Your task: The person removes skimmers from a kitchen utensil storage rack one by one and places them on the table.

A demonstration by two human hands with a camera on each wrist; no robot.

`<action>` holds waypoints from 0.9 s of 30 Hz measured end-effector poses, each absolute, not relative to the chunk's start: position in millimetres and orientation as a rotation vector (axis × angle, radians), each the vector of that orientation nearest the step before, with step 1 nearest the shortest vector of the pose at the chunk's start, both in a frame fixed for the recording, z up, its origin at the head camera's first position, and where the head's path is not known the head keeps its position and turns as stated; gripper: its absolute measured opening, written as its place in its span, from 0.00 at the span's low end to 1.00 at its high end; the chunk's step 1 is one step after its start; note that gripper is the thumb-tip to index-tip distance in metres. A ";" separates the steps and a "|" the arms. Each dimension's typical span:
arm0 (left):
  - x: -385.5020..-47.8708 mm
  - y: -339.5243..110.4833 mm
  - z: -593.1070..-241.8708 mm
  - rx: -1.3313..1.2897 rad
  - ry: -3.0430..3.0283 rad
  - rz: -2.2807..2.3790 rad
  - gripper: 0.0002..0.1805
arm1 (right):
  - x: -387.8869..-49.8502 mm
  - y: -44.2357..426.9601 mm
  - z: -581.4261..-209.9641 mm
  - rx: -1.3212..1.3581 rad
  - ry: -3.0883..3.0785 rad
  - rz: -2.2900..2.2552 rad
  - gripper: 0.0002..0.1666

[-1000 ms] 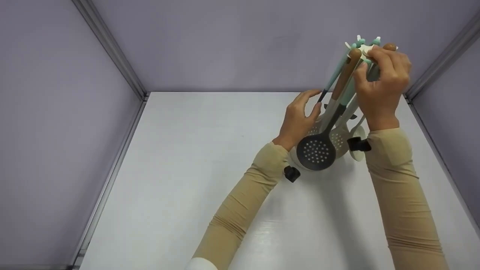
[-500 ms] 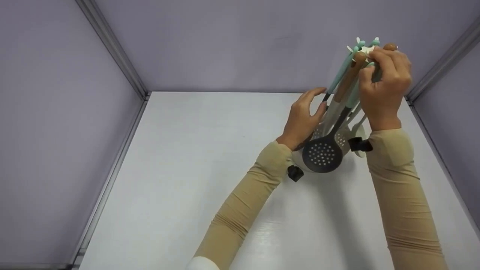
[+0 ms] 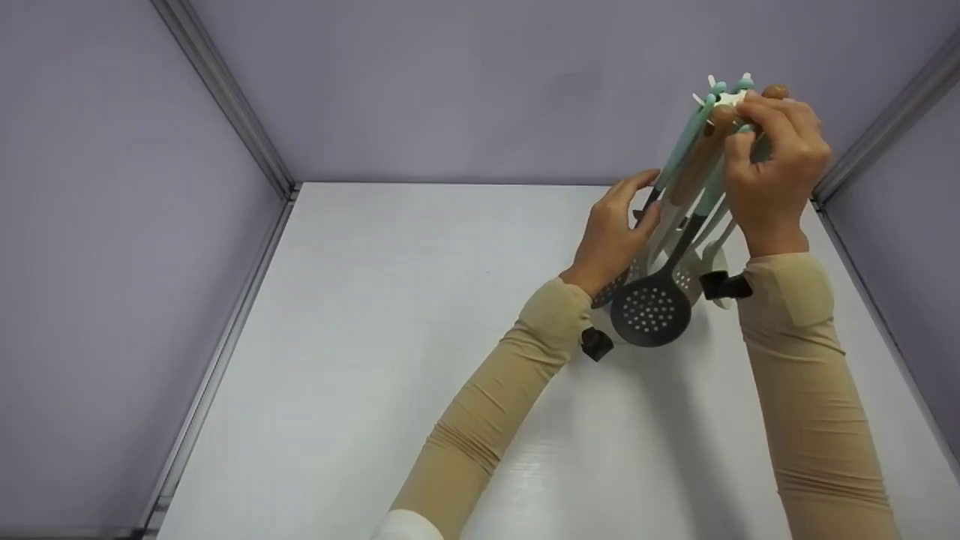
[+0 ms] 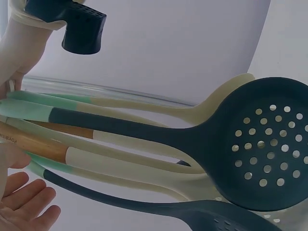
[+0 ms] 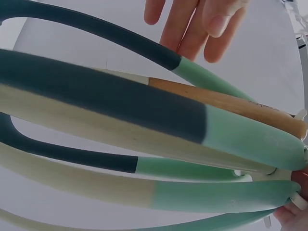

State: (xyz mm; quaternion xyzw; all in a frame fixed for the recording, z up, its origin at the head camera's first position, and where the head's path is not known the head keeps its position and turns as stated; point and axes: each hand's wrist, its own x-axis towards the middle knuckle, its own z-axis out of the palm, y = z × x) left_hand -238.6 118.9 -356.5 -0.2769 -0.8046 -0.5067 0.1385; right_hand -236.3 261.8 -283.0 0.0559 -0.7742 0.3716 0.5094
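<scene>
Several kitchen utensils with mint or wooden handles hang in a ring from a white utensil rack at the right of the table. With thumb and fingers my right hand grips the top of this rack. My left hand stands at the left side of the bunch, thumb and fingers spread around a slim dark-necked utensil; whether it touches is unclear. A dark skimmer with a round perforated head faces the front. In the right wrist view, left fingers extend behind a dark neck. The rack's post is mostly hidden.
Under the utensils is a white table, with a pale back wall close behind the rack. Side walls with metal edge strips stand left and right. A wooden-handled utensil hangs beside the skimmer.
The skimmer and the utensils at its left have swung rightward around the rack. My left hand has moved right with them; my right hand keeps to the top, shifting slightly right.
</scene>
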 end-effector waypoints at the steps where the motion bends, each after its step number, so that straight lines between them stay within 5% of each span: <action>1: -238.8 119.3 -355.7 -0.802 -2.328 -1.470 0.23 | -236.7 261.5 -283.1 0.140 -1.858 0.904 0.17; 27: -247.0 130.4 -339.1 -0.828 -2.352 -1.433 0.24 | -245.5 276.1 -279.9 0.242 -1.817 1.009 0.18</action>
